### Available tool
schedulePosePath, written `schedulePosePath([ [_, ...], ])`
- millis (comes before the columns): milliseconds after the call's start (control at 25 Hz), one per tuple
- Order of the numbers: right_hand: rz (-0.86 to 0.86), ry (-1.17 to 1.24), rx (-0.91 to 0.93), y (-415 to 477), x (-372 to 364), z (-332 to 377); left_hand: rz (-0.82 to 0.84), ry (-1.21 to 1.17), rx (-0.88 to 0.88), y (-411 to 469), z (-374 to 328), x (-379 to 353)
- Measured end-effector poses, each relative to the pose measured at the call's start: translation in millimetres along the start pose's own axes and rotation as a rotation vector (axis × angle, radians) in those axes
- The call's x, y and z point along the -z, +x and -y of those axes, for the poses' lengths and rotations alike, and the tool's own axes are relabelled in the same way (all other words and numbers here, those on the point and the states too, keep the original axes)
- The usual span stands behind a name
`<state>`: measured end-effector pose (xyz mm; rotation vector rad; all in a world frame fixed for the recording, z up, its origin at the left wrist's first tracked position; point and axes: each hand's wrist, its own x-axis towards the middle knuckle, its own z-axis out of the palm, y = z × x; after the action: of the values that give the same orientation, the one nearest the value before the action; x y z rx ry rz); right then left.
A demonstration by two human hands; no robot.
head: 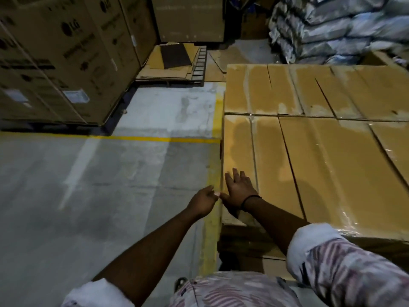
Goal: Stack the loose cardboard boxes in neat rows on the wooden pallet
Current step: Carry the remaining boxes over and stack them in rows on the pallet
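Observation:
Flat tan cardboard boxes [321, 151] lie side by side in two rows on a stack at the right, their tops sealed with shiny tape. My right hand [240, 190] rests flat with fingers spread on the top of the nearest left box [238, 142], close to its left edge. My left hand [203, 201] is at that box's left side, fingertips touching the edge just beside my right thumb. The pallet under the stack is hidden in shadow.
Tall printed cartons [57, 60] stand at the far left. Flattened cardboard sheets on a low pallet [174, 63] lie at the back. Stacked plastic-wrapped sacks [340, 29] fill the back right. Yellow floor lines [132, 138] mark the grey concrete floor on the left.

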<state>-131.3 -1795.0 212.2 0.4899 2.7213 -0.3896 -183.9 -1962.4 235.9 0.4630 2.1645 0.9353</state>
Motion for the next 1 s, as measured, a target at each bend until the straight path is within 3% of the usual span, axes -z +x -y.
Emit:
schedulePosePath([
  [120,-0.041,0.047,-0.096,24.2,8.3,17.0,-0.024,-0.097,-0.012,9.3,-0.6,31.7],
  [320,-0.085,0.074,-0.179,46.2,21.2,23.0,-0.018,-0.059,-0.054,35.7,-0.3,68.6],
  [720,-0.207,0.11,-0.301,177.9,66.9,4.5,0.135,-0.034,-0.044,195.2,-47.9,126.8],
  [1000,-0.189,0.173,-0.34,294.4,114.0,-39.5,0.293,-0.159,0.182,328.3,-126.0,152.3],
])
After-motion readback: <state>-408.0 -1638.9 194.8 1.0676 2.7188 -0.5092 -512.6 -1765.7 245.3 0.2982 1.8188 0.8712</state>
